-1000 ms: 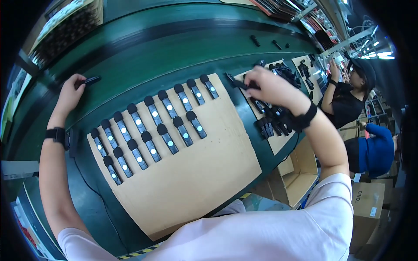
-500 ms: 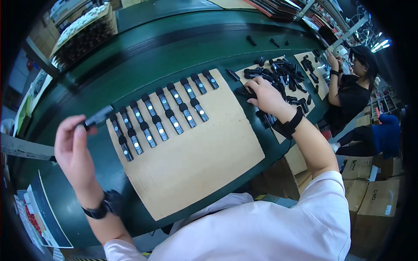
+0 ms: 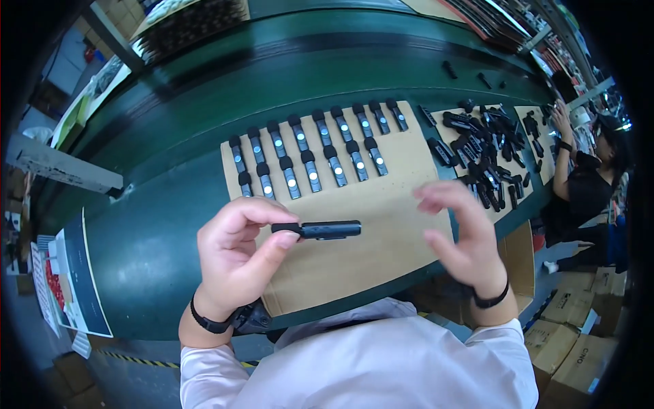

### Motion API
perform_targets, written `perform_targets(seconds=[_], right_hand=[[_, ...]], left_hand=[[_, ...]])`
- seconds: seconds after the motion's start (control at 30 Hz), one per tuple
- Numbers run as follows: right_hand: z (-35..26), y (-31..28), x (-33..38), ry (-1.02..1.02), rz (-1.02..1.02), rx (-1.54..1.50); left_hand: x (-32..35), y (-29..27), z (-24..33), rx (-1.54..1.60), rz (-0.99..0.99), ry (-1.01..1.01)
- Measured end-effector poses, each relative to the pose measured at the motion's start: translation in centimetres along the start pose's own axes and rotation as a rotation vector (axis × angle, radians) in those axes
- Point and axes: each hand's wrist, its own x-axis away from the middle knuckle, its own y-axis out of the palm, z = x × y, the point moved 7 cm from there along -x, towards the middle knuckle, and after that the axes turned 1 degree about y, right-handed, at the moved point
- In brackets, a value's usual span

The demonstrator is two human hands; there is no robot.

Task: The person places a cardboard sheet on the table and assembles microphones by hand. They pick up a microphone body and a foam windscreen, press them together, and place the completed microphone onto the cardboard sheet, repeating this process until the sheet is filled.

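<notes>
My left hand [image 3: 235,255] pinches a small black clip-on microphone [image 3: 332,230] by its foam-covered end, between thumb and fingers. The microphone lies level, its bare end pointing right, above a brown cardboard sheet [image 3: 361,262]. To the right, my right hand [image 3: 470,235] is open, its fingers slightly smeared by motion and nothing between them. Two rows of similar microphones [image 3: 313,176], foam ends away from me, lie along the sheet's far part. My left hand hides a bit of the near row's left end.
A loose heap of black microphones [image 3: 494,151] covers another cardboard piece on the right. Several small black parts [image 3: 449,69] lie farther back on the green table [image 3: 157,252]. A metal post [image 3: 65,167] stands at left. A co-worker [image 3: 589,180] works at far right.
My left hand has brought the microphone from the left to in front of me, over the sheet. My right hand has left the heap and come back toward the middle. The view has shifted.
</notes>
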Motion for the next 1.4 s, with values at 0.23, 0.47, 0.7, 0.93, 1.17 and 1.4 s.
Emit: perform_targets(seconds=[0.23, 0.47, 0.7, 0.93, 1.17, 1.4], right_hand=[[-4.0, 4.9, -1.1, -0.094, 0.002, -0.310], [-3.0, 4.9, -1.3, -0.101, 0.122, -0.364], [-2.7, 4.9, -1.2, -0.193, 0.135, -0.312], [-2.3, 5.5, -1.1, -0.094, 0.136, -0.405], [-2.7, 6.1, -1.1, -0.138, 0.125, -0.415], [-2.7, 6.3, -1.2, -0.148, 0.112, -0.409]], left_hand=[[0.4, 1.3, -0.1, -0.042, -0.087, 0.044], [-0.6, 2.3, 2.2, -0.493, -0.207, 0.356], [-0.4, 2.4, 1.0, -0.490, -0.229, 0.248], [-0.5, 2.3, 0.7, -0.367, -0.148, 0.279], [-0.6, 3.0, 0.9, -0.413, -0.212, 0.259], [-0.5, 2.8, 0.7, -0.428, -0.245, 0.327]])
